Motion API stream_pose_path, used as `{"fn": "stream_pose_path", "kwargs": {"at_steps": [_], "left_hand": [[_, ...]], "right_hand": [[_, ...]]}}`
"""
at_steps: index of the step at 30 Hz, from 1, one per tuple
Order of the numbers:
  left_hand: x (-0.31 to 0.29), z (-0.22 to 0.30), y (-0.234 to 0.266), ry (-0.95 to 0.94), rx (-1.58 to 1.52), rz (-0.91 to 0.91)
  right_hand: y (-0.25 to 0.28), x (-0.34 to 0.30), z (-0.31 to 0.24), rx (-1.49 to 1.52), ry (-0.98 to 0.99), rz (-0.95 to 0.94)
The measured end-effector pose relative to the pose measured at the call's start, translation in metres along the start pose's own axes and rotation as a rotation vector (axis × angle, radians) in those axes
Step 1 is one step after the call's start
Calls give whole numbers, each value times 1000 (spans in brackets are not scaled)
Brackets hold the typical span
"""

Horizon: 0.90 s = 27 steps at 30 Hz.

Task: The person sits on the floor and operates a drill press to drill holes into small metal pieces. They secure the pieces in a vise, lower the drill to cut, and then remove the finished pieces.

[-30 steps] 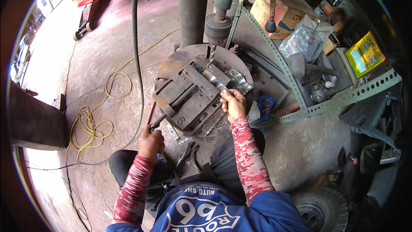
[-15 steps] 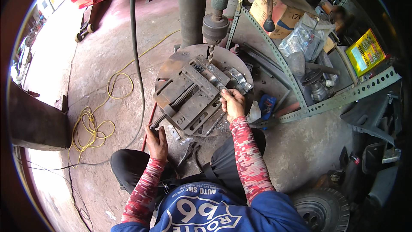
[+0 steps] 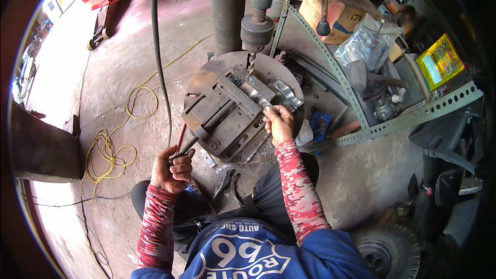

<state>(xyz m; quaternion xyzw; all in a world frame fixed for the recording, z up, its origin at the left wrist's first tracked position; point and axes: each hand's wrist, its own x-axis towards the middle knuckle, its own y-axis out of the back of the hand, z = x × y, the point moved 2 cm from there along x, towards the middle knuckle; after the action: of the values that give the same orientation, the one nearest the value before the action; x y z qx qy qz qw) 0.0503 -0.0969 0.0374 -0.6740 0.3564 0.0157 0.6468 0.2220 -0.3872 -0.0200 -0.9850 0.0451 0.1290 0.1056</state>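
Observation:
A drill-press vise (image 3: 219, 142) lies slantwise on the round table (image 3: 199, 82), its long screw (image 3: 219, 115) pointing toward my left knee. My left hand (image 3: 171, 170) is closed around the dark handle at the screw's near end. Between the jaws sits a metal piece (image 3: 253, 92), partly hidden by the jaws. My right hand (image 3: 279, 124) pinches the near end of that piece at the vise's right side; the fingertips cover the contact. Above the jaws hang the drill chuck (image 3: 257, 33) and a twist bit (image 3: 251, 62). A shiny bent bracket (image 3: 287, 94) lies right of the vise.
A grey column (image 3: 226, 10) rises behind the table. A black cable (image 3: 156, 36) hangs at left, near a coiled yellow cord (image 3: 108, 157). On the right stands a perforated metal shelf (image 3: 403, 116) with a cardboard box (image 3: 336, 13). Pliers (image 3: 226, 183) lie on the floor before me.
My left hand has shifted down and left and turned, its fingers now wrapped round the screw's handle. The right hand keeps its place at the vise. The view has moved slightly.

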Motion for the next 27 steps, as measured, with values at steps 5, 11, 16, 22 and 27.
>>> {"fn": "stream_pose_path", "kwargs": {"at_steps": [5, 11, 16, 22, 27], "left_hand": [[-1, 2, 0, 17, 31, -41], [0, 4, 8, -24, 21, -28], [0, 1, 2, -44, 77, 47], [24, -32, 33, -768, 1012, 507], [47, -27, 78, -1153, 1260, 601]], "right_hand": [[-1, -1, -4, -59, 122, 5], [2, -2, -4, -15, -2, 4], [2, -1, -2, 2, 8, 3], [1, 0, 0, 3, 6, 23], [1, 0, 1, 3, -17, 36]]}}
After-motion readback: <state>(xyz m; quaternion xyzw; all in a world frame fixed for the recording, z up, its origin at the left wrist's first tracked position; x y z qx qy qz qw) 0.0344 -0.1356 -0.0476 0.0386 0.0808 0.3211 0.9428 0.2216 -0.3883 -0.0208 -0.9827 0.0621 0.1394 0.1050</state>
